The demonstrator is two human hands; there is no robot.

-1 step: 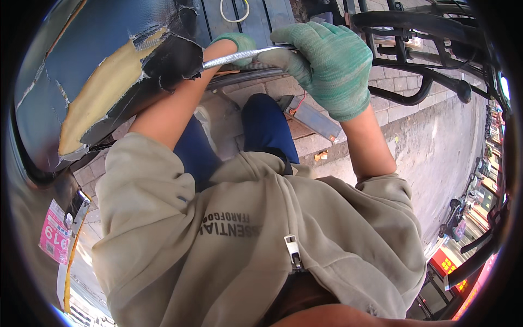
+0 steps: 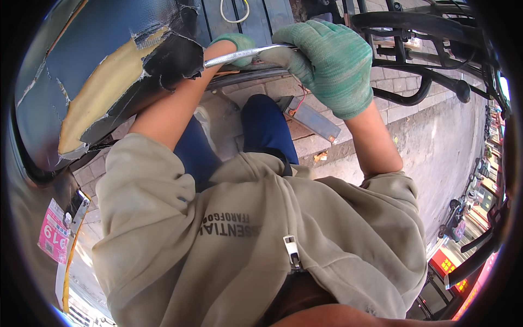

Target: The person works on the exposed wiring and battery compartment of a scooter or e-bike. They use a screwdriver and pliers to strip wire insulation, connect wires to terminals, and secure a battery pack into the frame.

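My right hand (image 2: 332,68), in a green and grey knit glove, is closed on one end of a silver metal bar (image 2: 231,58) with a textured shaft. The bar runs left toward the torn black seat cover (image 2: 174,62) and crosses in front of my left forearm. My left hand (image 2: 239,41), also gloved in green, reaches past the seat beside the grey slatted floorboard (image 2: 275,16). Its fingers are hidden, so I cannot make out what they touch. Yellow foam (image 2: 101,98) shows through the ripped seat.
A white cable loop (image 2: 234,13) lies on the floorboard. On the brick paving below sits a grey rectangular block (image 2: 313,121) with a red wire. Black tubular frames (image 2: 419,76) stand at the right. A pink sticker (image 2: 54,231) is at lower left.
My right forearm and elbow have shifted slightly to the right. The bar stays in my right hand at nearly the same angle.
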